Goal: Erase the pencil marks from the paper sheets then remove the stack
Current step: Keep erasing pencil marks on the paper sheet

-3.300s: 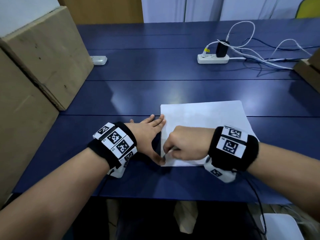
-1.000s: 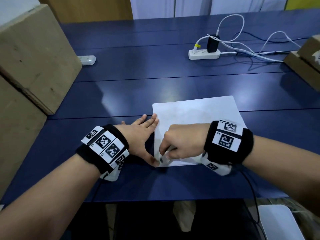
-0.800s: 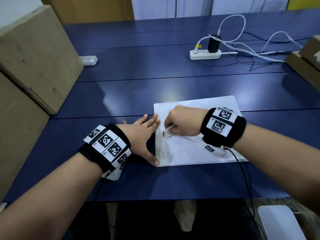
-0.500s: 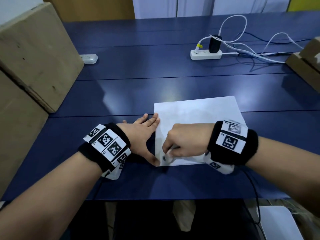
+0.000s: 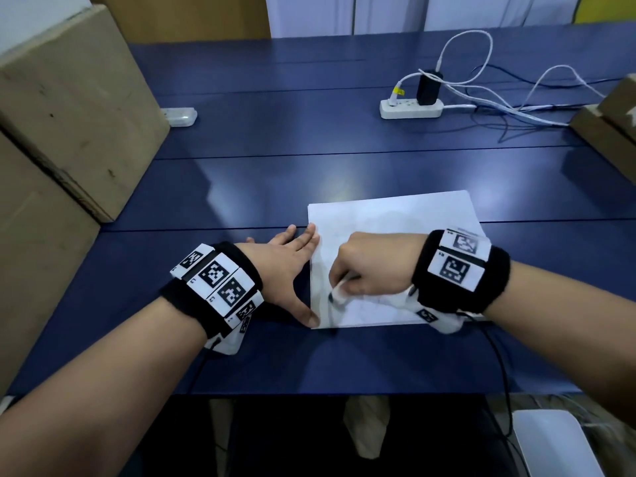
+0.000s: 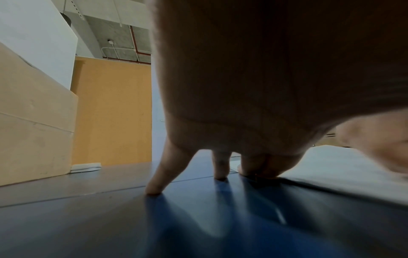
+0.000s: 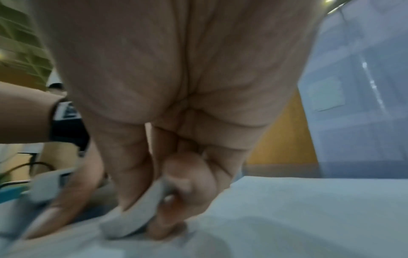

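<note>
A stack of white paper sheets (image 5: 395, 222) lies on the blue table (image 5: 275, 173) near its front edge. My right hand (image 5: 347, 287) pinches a white eraser (image 5: 339, 294) and presses it on the sheet's near left part; in the right wrist view the eraser (image 7: 134, 213) sits between thumb and fingers, blurred. Faint pencil lines (image 5: 371, 304) show beside it. My left hand (image 5: 296, 266) lies flat with straight fingers at the stack's left edge, thumb on the near left corner. In the left wrist view its fingertips (image 6: 154, 190) touch the table and the paper (image 6: 331, 174).
Large cardboard boxes (image 5: 69, 98) stand along the left side. A white power strip (image 5: 411, 110) with a black charger and white cables lies at the back right, by another box (image 5: 609, 125). A small white device (image 5: 179, 117) lies at the back left.
My right hand has rubbed the eraser away across the sheet and back toward the near left corner. The left hand has stayed on the stack's left edge.
</note>
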